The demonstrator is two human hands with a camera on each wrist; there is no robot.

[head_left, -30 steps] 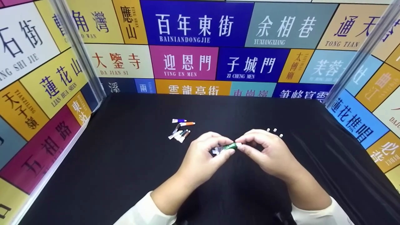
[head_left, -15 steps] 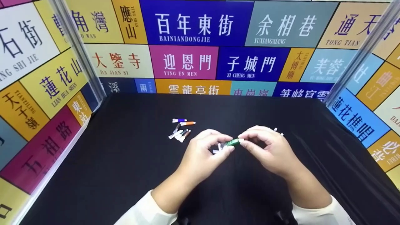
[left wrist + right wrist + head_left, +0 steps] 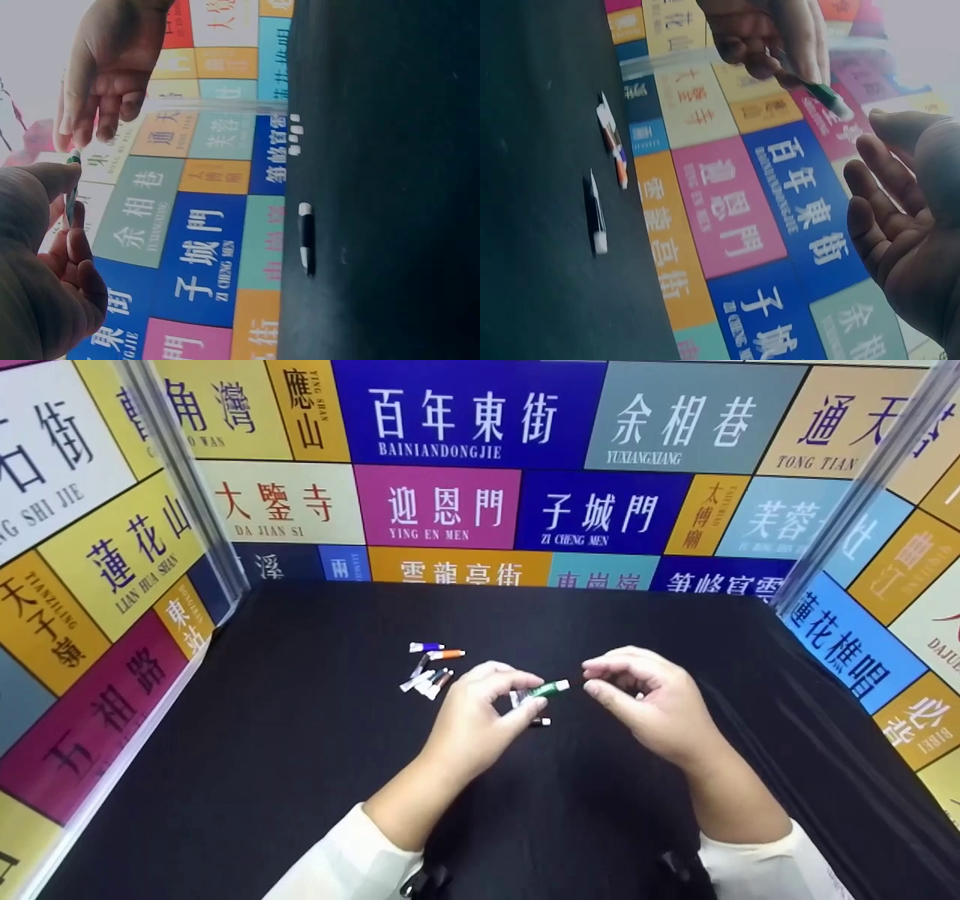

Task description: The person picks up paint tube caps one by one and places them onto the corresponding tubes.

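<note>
A small green paint tube (image 3: 553,688) with a white tip is pinched between the thumb and fingers of my left hand (image 3: 480,716), tip pointing right. My right hand (image 3: 652,709) hovers just right of that tip, its fingers loosely bent and apart from the tube. Nothing shows between its thumb and fingertips in the right wrist view, where the green tube (image 3: 823,96) points toward it. Below the left hand a dark tube with a white end (image 3: 306,236) lies on the black cloth, mostly covered by that hand in the head view.
Several paint tubes (image 3: 431,679), among them a purple tube (image 3: 427,646) and an orange tube (image 3: 448,654), lie left of the hands. Small white caps (image 3: 295,139) sit on the black-covered table (image 3: 330,622). Printed sign panels (image 3: 465,506) wall the table's back and sides.
The right hand's fingers have come off the green tube's tip and moved slightly right. The left hand, still pinching the tube, has shifted slightly up and left, showing more of the dark tube.
</note>
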